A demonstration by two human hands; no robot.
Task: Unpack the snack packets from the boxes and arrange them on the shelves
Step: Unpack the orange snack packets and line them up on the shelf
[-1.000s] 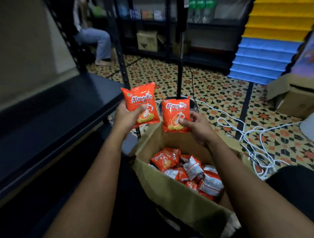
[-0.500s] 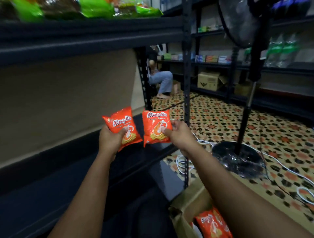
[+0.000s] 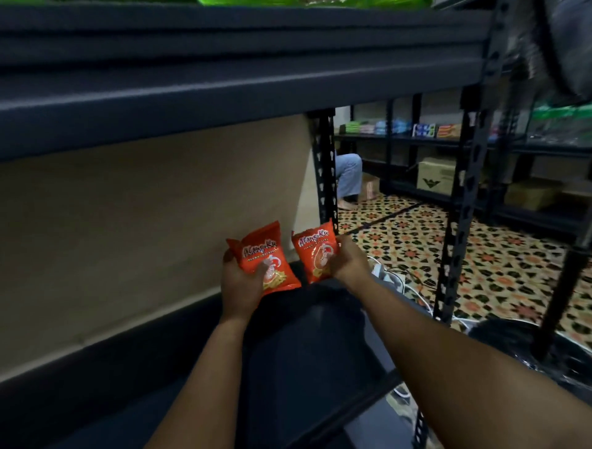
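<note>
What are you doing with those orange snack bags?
A person is stocking a dark shelf. The left hand grips one orange snack packet, and the right hand grips another orange packet. Both packets are held upright, side by side, over the back of the shelf near the beige wall. Neither has been let go yet. Green packets sit on the shelf above.
</note>
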